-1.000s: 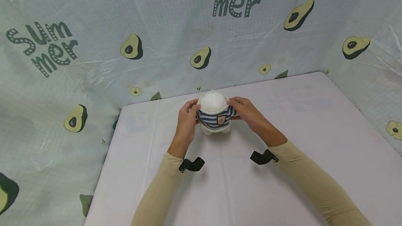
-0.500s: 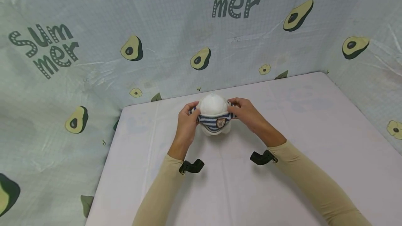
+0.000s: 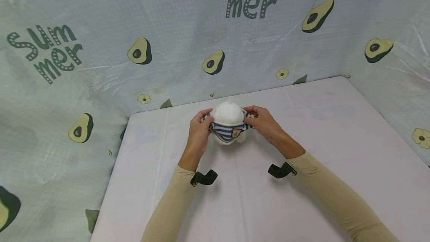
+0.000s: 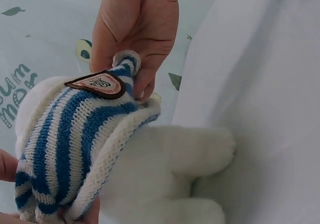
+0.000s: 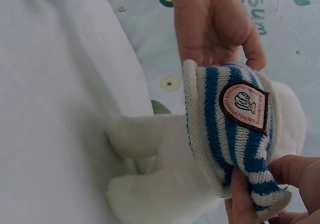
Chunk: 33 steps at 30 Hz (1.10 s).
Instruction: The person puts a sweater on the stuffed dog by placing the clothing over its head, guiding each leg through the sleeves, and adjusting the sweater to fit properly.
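Note:
A white plush toy (image 3: pixel 228 112) wears a blue-and-white striped knitted sweater (image 3: pixel 223 130) with a shield-shaped patch (image 5: pixel 245 104) on it. In the head view my left hand (image 3: pixel 198 132) pinches the sweater's left side between thumb and fingers. On the other side my right hand (image 3: pixel 267 124) pinches a short sleeve (image 5: pixel 267 189), which shows close up in the right wrist view. The sweater bunches around the toy's upper part, its rolled cream hem (image 4: pixel 107 166) standing off the body. Two stubby white limbs (image 4: pixel 202 151) stick out below. The toy's face is hidden in all views.
The toy is near the back of a table with a pale pinkish-white cover (image 3: pixel 235 197). Behind it rises a pale sheet (image 3: pixel 181 47) printed with avocados and lettering, which also hangs along the left and right. A black wrist mount (image 3: pixel 204 177) projects from each sleeve.
Both hands have shifted slightly down with the sweater's sides. The patch sits lower and more tilted, and less of the white body shows under the hem. The hands keep their grip throughout.

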Motion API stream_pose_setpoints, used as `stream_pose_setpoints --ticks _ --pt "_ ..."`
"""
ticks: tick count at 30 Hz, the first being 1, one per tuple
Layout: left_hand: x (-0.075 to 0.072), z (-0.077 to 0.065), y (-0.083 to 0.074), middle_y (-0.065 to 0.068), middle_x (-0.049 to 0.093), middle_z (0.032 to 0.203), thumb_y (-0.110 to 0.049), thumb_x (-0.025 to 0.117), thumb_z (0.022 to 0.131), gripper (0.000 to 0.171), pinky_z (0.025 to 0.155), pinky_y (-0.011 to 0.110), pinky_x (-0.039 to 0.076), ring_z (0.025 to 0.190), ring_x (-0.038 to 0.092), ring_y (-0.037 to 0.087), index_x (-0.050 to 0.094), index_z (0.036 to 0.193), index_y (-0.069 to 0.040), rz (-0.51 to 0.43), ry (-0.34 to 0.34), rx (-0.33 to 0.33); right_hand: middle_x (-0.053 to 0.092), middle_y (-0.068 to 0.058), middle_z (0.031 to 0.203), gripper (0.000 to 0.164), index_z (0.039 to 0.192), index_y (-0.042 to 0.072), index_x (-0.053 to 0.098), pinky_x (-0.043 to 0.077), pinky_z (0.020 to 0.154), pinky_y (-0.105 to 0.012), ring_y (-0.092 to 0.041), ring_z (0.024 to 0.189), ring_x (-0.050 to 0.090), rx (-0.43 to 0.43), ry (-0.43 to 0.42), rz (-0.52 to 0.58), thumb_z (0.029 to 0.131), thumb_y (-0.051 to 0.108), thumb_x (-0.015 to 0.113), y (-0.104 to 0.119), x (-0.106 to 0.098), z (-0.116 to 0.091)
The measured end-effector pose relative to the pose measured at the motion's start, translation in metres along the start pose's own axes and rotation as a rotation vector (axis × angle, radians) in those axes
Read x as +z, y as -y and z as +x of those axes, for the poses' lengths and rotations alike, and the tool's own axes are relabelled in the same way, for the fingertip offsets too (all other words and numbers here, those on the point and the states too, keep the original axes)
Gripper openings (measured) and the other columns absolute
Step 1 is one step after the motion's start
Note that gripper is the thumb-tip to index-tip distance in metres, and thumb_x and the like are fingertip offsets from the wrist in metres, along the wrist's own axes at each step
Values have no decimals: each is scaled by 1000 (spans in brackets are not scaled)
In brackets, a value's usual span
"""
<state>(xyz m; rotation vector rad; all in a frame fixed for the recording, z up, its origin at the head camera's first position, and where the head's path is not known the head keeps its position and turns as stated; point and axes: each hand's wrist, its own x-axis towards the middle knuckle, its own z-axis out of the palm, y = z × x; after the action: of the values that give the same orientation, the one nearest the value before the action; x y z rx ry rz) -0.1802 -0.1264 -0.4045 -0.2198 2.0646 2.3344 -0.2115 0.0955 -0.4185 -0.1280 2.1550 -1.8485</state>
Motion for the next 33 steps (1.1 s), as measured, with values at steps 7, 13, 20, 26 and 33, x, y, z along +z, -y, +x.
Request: stream_pose_setpoints --ticks 7,13,20,26,33 --pt "-4 1 -1 14 59 131 -11 52 98 34 85 34 53 108 57 20 60 130 -2 0 -9 -69 54 -15 135 48 145 3 48 49 101 -41 -26 117 54 27 46 16 102 23 54 2 -1 -4" --pt "-4 2 1 12 55 134 -1 53 96 35 84 30 55 109 58 21 58 130 1 -66 23 -56 53 -16 135 46 145 2 47 49 104 -42 -24 118 55 33 77 65 103 22 51 2 -2 -4" --pt "-6 2 5 10 53 135 1 54 96 36 82 29 55 107 56 20 59 131 0 -81 13 -67 53 -18 138 47 146 1 46 52 101 -38 -25 120 56 66 80 85 104 22 51 4 -1 -6" --pt "-7 1 6 10 52 132 -2 54 96 41 82 33 55 107 56 21 61 135 -12 -84 16 -57 51 -20 143 49 148 3 44 53 100 -40 -32 126 55 83 85 82 105 26 50 4 0 -6" --pt "-8 2 5 6 52 140 -3 52 97 54 89 40 53 119 55 25 58 144 -28 -46 83 14 44 -11 151 48 154 26 44 49 103 -49 -31 131 50 -127 70 -5 107 17 49 4 0 -5"
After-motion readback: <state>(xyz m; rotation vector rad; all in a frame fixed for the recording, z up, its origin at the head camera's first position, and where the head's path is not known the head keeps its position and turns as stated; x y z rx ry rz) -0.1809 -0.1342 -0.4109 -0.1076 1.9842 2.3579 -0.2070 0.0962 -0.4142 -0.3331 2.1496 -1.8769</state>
